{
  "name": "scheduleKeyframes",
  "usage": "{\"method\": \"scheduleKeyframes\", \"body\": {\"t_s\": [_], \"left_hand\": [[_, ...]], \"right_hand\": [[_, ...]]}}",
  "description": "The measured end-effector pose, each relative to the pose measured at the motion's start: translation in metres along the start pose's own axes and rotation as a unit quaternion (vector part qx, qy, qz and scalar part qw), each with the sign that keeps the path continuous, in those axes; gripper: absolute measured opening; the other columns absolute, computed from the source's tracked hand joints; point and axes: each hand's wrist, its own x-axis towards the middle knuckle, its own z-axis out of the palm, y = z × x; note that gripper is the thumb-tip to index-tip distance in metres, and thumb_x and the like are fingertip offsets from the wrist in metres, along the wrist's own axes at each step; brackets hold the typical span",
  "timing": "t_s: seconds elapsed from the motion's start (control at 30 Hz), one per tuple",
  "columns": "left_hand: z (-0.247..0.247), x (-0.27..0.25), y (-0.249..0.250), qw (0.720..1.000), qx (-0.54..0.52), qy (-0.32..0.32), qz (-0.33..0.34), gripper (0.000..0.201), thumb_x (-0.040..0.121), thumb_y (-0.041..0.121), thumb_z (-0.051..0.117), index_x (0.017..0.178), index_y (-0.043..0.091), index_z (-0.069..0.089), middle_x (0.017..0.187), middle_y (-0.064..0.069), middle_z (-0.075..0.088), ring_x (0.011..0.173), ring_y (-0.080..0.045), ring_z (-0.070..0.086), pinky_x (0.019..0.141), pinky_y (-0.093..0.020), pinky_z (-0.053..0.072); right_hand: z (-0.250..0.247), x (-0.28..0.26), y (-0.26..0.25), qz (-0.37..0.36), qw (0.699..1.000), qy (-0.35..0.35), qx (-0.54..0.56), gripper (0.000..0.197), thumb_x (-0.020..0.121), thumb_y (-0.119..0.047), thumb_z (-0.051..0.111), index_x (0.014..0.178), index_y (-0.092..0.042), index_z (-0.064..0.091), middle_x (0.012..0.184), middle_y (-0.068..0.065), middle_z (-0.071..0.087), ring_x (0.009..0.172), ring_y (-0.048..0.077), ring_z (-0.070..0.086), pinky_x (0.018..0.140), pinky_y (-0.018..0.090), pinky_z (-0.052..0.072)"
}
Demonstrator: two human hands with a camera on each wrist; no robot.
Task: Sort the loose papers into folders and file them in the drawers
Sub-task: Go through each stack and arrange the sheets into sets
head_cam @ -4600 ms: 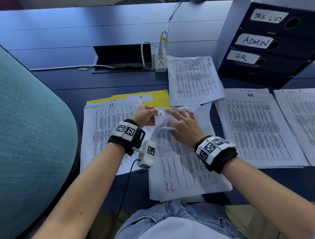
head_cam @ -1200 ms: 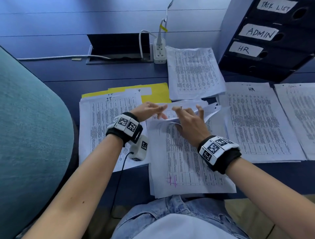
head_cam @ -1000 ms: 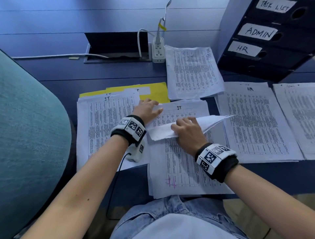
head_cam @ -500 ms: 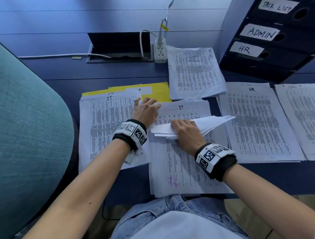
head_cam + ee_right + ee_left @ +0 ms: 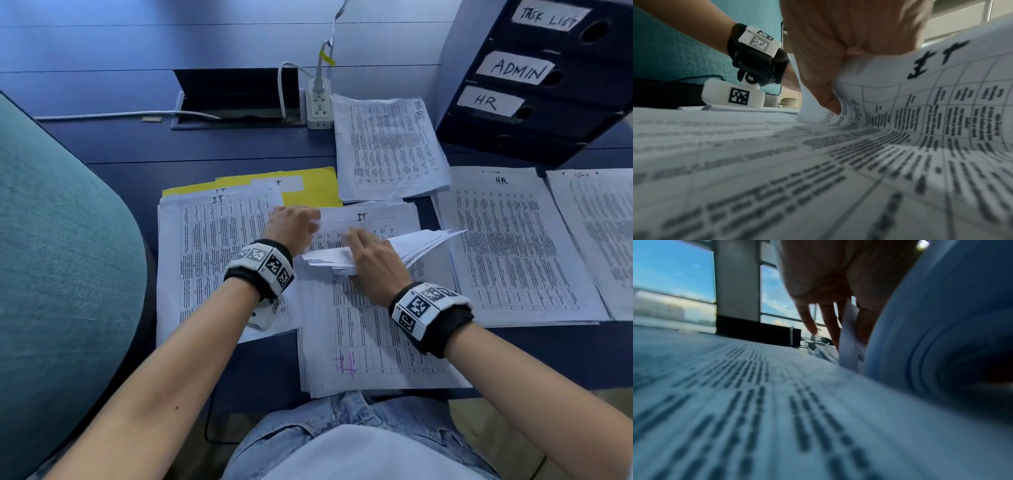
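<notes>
Black wrist straps [image 5: 442, 329] with white tag-marked blocks; bare forearms; light denim jeans [image 5: 342, 418].

A white power strip [image 5: 320, 104] lies on the dark blue counter [image 5: 137, 150], with a white cable [image 5: 120, 114] running to the left. Beside it there is an open cable hatch [image 5: 236, 99]. A teal chair back [image 5: 58, 260] stands at the left.
</notes>
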Motion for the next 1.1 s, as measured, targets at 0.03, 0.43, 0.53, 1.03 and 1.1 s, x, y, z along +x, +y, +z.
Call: {"method": "scheduleKeyframes", "body": {"t_s": [0.03, 0.43, 0.53, 1.03, 1.1], "left_hand": [[-0.001, -0.001, -0.001, 0.998, -0.059, -0.004, -0.003, 0.015, 0.088, 0.005, 0.051, 0.085, 0.006, 0.066, 0.082, -0.013, 0.065, 0.081, -0.029, 0.06, 0.081, -0.036, 0.048], [-0.011, 0.007, -0.002, 0.979, -0.146, -0.128, -0.057, 0.081, 0.08, 0.077, 0.025, 0.112, 0.011, 0.059, 0.114, -0.008, 0.054, 0.109, -0.019, 0.05, 0.092, -0.036, 0.042], [-0.003, 0.009, 0.0, 0.988, 0.011, -0.144, -0.059, 0.06, 0.092, 0.051, 0.042, 0.136, 0.012, 0.041, 0.137, -0.008, 0.038, 0.13, -0.024, 0.032, 0.105, -0.046, 0.034], [-0.005, 0.0, 0.004, 0.985, -0.17, -0.011, -0.014, 0.019, 0.091, 0.0, 0.045, 0.102, 0.004, 0.061, 0.089, -0.009, 0.064, 0.076, -0.018, 0.061, 0.073, -0.025, 0.052], [-0.015, -0.001, 0.006, 0.963, -0.261, -0.056, -0.027, 0.018, 0.087, -0.002, 0.047, 0.086, 0.007, 0.062, 0.075, -0.003, 0.057, 0.063, -0.008, 0.051, 0.061, -0.015, 0.045]], "right_hand": [[0.001, 0.002, 0.001, 0.004, 0.999, 0.036, 0.018, 0.072, 0.066, 0.008, 0.064, 0.13, -0.006, 0.033, 0.137, 0.014, 0.031, 0.114, 0.035, 0.045, 0.093, 0.044, 0.044], [0.006, -0.007, 0.004, -0.034, 0.987, 0.127, -0.091, 0.035, 0.047, 0.005, 0.072, 0.079, -0.008, 0.068, 0.092, 0.017, 0.068, 0.087, 0.034, 0.064, 0.088, 0.043, 0.031], [0.009, -0.012, -0.001, -0.034, 0.992, 0.101, -0.073, 0.033, 0.045, 0.007, 0.07, 0.074, -0.008, 0.064, 0.075, 0.011, 0.065, 0.068, 0.03, 0.062, 0.066, 0.038, 0.049], [0.006, -0.006, 0.005, -0.006, 0.995, 0.098, 0.021, 0.073, 0.05, 0.01, 0.067, 0.111, -0.014, 0.034, 0.117, 0.012, 0.035, 0.092, 0.036, 0.05, 0.07, 0.047, 0.05], [0.002, 0.0, 0.009, 0.012, 0.991, 0.135, 0.008, 0.086, 0.045, 0.005, 0.074, 0.118, -0.014, 0.033, 0.124, 0.005, 0.024, 0.101, 0.032, 0.037, 0.072, 0.048, 0.048]]}}
